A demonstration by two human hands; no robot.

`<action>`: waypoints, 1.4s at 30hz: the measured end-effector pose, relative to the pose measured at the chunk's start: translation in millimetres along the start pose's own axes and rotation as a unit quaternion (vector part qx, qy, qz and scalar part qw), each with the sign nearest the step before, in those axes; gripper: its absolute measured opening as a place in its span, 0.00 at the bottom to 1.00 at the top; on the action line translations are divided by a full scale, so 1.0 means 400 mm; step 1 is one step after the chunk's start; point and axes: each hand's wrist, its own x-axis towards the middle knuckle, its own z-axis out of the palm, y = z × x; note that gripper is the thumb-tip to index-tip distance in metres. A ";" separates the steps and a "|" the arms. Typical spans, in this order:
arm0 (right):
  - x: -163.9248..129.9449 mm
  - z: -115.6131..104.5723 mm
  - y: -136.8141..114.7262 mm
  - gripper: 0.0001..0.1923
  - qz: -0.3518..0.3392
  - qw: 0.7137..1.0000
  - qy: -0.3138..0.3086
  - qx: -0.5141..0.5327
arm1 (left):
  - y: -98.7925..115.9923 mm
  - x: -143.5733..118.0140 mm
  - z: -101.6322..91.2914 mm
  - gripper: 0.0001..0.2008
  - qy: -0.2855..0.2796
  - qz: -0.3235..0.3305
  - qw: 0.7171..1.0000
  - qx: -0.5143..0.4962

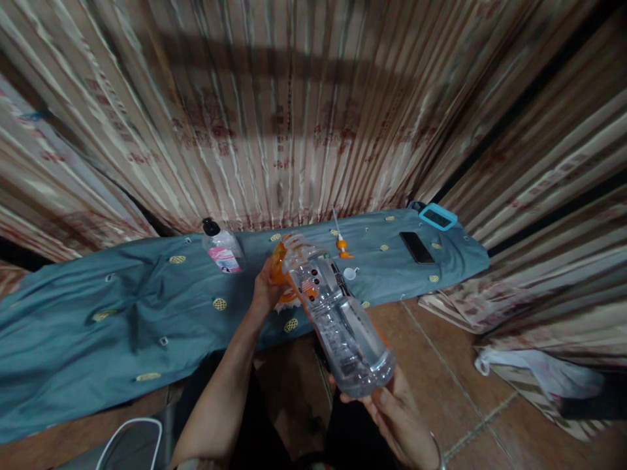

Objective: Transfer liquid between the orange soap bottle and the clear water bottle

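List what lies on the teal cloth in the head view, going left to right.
Clear pump bottle with black cap and pink label → small orange-and-white pump nozzle → flat black phone → light-blue framed device. The hand-held clear bottle overlaps the middle, so it is left out.

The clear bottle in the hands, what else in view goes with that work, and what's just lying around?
In use:
clear bottle, tilted, base held by right hand
orange piece at its neck, gripped by left hand

Lying about on the blue cloth:
pump bottle
orange-tipped sprayer tube
small white cap
black phone
teal-framed device
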 end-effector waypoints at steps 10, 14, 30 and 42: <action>-0.001 -0.009 0.006 0.22 0.005 1.000 0.001 -0.001 | 0.010 -0.003 0.000 0.28 -0.012 0.011 0.999 0.040; -0.006 -0.022 0.013 0.23 0.026 1.000 0.009 0.002 | 0.021 -0.004 0.000 0.28 -0.006 0.017 0.996 0.089; -0.005 -0.017 0.005 0.24 0.037 0.999 0.018 0.001 | 0.029 -0.006 0.006 0.23 0.001 0.029 0.996 0.087; -0.007 -0.002 0.001 0.23 0.029 0.999 0.030 0.007 | 0.030 -0.002 0.007 0.23 0.007 0.039 0.996 0.082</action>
